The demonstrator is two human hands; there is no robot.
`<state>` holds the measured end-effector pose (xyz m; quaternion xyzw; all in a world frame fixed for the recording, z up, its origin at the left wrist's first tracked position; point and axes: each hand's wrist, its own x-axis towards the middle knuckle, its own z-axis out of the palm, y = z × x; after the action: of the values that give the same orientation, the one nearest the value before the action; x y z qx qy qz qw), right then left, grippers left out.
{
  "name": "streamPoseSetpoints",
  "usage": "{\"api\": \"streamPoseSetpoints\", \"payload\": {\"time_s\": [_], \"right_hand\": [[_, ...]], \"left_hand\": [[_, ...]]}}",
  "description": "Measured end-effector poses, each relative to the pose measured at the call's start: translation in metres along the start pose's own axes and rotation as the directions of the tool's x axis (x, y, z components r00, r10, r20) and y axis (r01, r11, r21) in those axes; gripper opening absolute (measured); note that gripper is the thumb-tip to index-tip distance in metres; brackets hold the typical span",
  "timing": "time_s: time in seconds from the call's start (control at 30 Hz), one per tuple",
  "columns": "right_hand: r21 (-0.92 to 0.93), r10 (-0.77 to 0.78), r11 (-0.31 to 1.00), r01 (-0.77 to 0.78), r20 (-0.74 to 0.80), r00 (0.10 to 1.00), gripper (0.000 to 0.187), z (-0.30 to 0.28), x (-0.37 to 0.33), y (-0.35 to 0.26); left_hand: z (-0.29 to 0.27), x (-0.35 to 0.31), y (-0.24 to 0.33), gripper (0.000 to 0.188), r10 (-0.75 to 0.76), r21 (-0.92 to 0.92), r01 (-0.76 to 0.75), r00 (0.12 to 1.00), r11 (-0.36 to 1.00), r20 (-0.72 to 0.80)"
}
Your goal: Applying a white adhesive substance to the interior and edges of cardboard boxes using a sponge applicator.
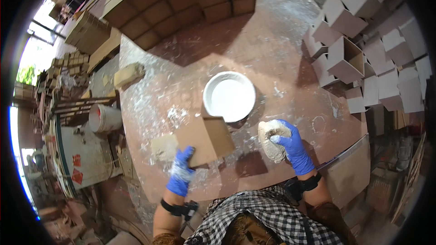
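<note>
Head camera: I see the left hand [181, 172], in a blue glove, holding a brown cardboard box [196, 141] by its near left side. The gloved right hand [293, 149] is curled shut around a pale, bent sponge [268, 139]. A round basin [206, 95] of white stuff sits on the table [181, 86], just beyond the box.

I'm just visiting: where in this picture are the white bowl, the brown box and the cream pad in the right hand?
White bowl [229, 76]: head view, far inner wall.
Brown box [196, 139]: head view, lighter side panel.
Cream pad [267, 142]: head view, left part, beside the thumb.
</note>
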<state>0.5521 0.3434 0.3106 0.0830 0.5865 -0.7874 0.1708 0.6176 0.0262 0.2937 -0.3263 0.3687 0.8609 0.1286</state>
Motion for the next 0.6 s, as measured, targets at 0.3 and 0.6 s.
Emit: {"api": "streamPoseSetpoints", "payload": {"time_s": [0.3, 0.6], "right_hand": [[-0.744, -0.038, 0.66, 0.103, 0.104, 0.994, 0.041, 0.082, -0.004, 0.014], [-0.977, 0.017, 0.208, -0.052, -0.049, 0.999, 0.035, 0.117, 0.026, 0.038]], "left_hand": [[-0.043, 0.0, -0.082, 0.057, 0.017, -0.231, 0.018, 0.989, 0.973, 0.15], [-0.058, 0.001, -0.086, 0.068, 0.042, -0.134, -0.012, 0.974, 0.991, 0.221]]}}
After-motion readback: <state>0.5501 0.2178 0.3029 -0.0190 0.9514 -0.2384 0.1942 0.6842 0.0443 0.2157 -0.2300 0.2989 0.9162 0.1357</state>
